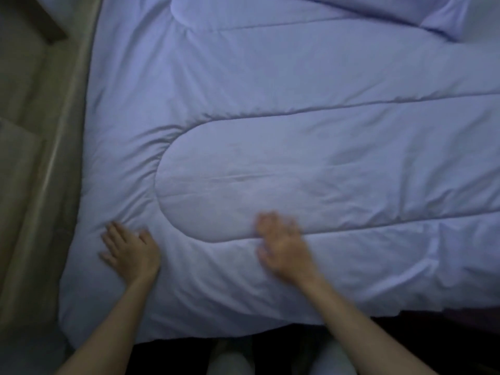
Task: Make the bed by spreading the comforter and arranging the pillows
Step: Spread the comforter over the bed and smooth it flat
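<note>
- Dim room; beige ledge [51, 147] down the left side, dark gap [176, 350] along the near edge.
- Pale blue comforter [297, 104] spread flat over the bed, filling most of the view; quilted, with a rounded stitched loop in the middle and light creases fanning toward the left edge.
- Near edge of comforter draped over the bed's near side, just beyond the legs [230, 358].
- Pillow [392, 9] in matching blue at far right, against the comforter's far part, only partly in frame.
- Left hand [130, 253] palm-down on comforter near its near-left corner; fingers straight, slightly fanned, gripping nothing.
- Right hand [284, 247] motion-blurred, palm-down across the near stitched seam, well apart from left hand; fingers apparently loosely spread, no fabric visibly pinched.
- Bare forearms [108, 320] reaching in from the near edge.
</note>
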A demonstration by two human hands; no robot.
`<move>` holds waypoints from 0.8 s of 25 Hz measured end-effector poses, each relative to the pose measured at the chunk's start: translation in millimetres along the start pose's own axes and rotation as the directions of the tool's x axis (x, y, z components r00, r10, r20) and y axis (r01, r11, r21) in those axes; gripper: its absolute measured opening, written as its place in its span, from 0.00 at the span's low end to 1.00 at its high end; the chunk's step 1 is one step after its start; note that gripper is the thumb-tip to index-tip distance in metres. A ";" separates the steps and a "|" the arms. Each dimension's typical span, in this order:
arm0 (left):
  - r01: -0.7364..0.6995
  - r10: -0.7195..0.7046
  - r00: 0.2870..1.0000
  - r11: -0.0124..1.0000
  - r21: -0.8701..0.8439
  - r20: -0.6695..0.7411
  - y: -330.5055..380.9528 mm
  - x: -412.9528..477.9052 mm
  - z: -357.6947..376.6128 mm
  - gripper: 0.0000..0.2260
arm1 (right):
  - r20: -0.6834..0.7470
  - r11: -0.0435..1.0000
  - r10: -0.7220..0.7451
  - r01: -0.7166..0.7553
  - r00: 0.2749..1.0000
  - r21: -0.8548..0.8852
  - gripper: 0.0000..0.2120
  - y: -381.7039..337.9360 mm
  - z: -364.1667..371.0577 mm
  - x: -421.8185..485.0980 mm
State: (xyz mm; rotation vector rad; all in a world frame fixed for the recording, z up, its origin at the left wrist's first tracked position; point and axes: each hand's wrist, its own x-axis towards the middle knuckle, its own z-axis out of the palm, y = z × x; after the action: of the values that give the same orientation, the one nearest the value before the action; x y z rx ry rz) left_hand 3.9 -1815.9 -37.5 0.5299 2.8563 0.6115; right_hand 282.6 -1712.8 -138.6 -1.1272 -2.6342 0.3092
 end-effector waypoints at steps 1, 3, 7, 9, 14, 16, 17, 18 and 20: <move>-0.022 0.022 1.000 1.000 -0.020 -0.004 15.1 -8.2 8.5 0.29 | 0.074 0.985 -0.171 0.172 0.983 -0.017 0.33 -15.8 4.6 3.0; -0.092 0.090 0.995 0.995 -0.040 -0.047 44.6 -31.5 37.7 0.28 | 0.022 0.979 -0.204 0.204 0.979 0.007 0.32 20.0 -1.3 8.5; -0.390 0.390 0.920 0.921 -0.018 0.042 120.6 -100.0 134.2 0.27 | -0.118 0.981 0.194 -0.195 0.974 0.002 0.32 205.7 -57.7 -20.3; -0.615 0.614 0.775 0.787 -0.051 0.150 179.0 -150.4 187.9 0.27 | -0.143 0.935 0.353 -0.356 0.925 0.009 0.31 304.9 -101.3 -52.6; -0.988 0.935 0.035 0.086 -0.131 0.352 353.2 -290.4 276.2 0.29 | -0.180 0.732 0.668 -0.681 0.722 -0.015 0.28 455.9 -180.0 -158.2; -0.987 0.893 -0.105 -0.040 -0.156 0.437 387.0 -290.1 297.0 0.28 | -0.186 0.575 0.803 -0.818 0.566 -0.009 0.29 475.8 -194.9 -180.0; -0.991 0.887 -0.050 0.014 -0.136 0.458 394.9 -270.5 303.1 0.27 | -0.206 0.450 0.878 -0.891 0.432 0.052 0.30 483.0 -197.6 -180.4; -0.982 0.884 0.090 0.155 -0.106 0.459 397.0 -244.2 303.0 0.27 | -0.228 0.341 0.924 -0.931 0.307 0.131 0.31 487.4 -199.5 -170.8; -0.863 0.781 0.437 0.503 -0.035 0.447 378.6 -180.4 282.1 0.29 | -0.254 0.335 0.926 -0.917 0.279 0.215 0.31 485.3 -194.3 -121.5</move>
State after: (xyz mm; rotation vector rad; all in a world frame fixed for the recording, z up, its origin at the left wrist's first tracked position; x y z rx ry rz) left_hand 353.2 -1458.7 -114.4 1.9177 2.0711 0.2363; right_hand 753.0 -1455.3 -116.0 -2.3724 -1.3363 0.2971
